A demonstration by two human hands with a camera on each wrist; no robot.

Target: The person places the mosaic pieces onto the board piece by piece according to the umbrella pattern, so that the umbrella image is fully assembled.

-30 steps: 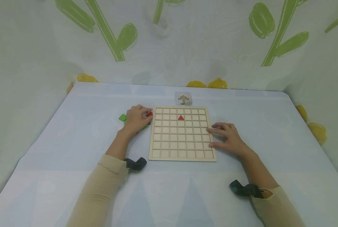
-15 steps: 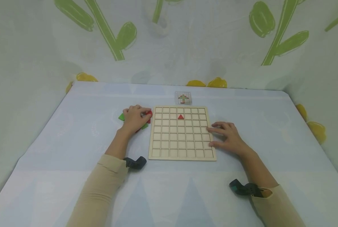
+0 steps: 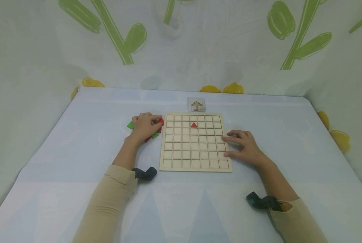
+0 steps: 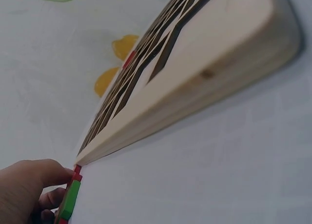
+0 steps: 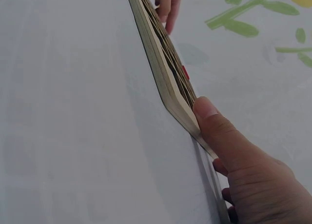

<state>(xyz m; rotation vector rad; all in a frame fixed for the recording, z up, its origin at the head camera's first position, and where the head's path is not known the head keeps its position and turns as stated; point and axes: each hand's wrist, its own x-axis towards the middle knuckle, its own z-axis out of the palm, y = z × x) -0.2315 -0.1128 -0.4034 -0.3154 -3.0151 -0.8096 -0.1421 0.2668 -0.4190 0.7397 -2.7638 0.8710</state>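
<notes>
My left hand (image 3: 143, 127) is over a small heap of red and green tiles left of a square wooden grid board (image 3: 195, 169). Its thumb and forefinger pinch a small red tile (image 3: 161, 121) by the board's upper left edge. Under the palm, the other tiles are partly hidden; a green tile (image 3: 130, 125) sticks out at the left. My right hand (image 3: 244, 146) rests at the board's right edge, fingers spread and fairly straight, thumb (image 5: 209, 114) touching the rim. One red triangle tile (image 3: 194, 125) lies in a cell near the board's top.
Behind the board lies a small card (image 3: 196, 105) printed with a red and green figure on a grid. A white patterned cloth covers the table (image 3: 181, 202). A wall with painted plants (image 3: 199, 47) rises at the back.
The left hand's fingers have shifted slightly among the tiles, and the red tile between thumb and forefinger now shows a rounder outline. My right hand has stayed in place on the board's edge.
</notes>
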